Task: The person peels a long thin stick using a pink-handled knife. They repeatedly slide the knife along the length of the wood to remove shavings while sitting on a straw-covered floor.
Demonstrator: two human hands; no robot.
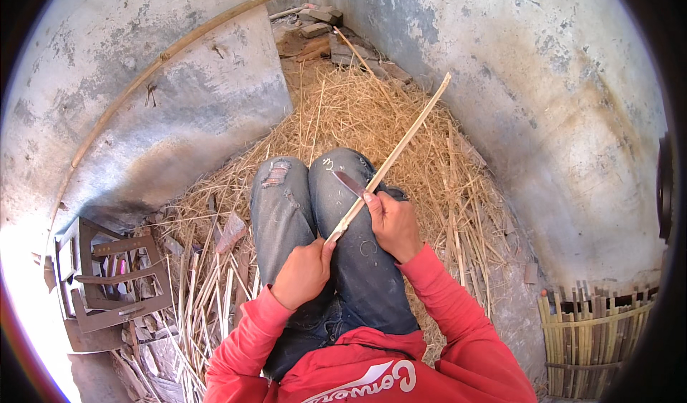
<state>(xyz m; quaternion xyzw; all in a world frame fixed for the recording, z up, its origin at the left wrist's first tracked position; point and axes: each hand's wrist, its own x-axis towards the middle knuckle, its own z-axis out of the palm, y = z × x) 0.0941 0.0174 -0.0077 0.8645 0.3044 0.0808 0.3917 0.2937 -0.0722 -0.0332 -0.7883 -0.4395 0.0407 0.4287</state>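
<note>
A long pale split bamboo strip (404, 144) runs slantwise over my jeans-clad knees, its far end pointing up and to the right. My left hand (302, 270) is closed around its near end. In my right hand (393, 224) is a knife, gripped with the thumb lying along the strip. The knife blade (349, 183) juts out to the left, crossing the strip just beyond my right thumb. The knife's handle is hidden inside my right fist. Small pale shavings (368, 248) lie on my right thigh.
Straw-like shavings (358, 113) heap over the floor ahead. Loose bamboo strips (204, 306) lie at left, beside a dark slatted frame (118, 278). A long bamboo pole (164, 56) arcs along the left wall. A bamboo-slat basket (597, 338) stands at right. Bricks (318, 20) are stacked in the far corner.
</note>
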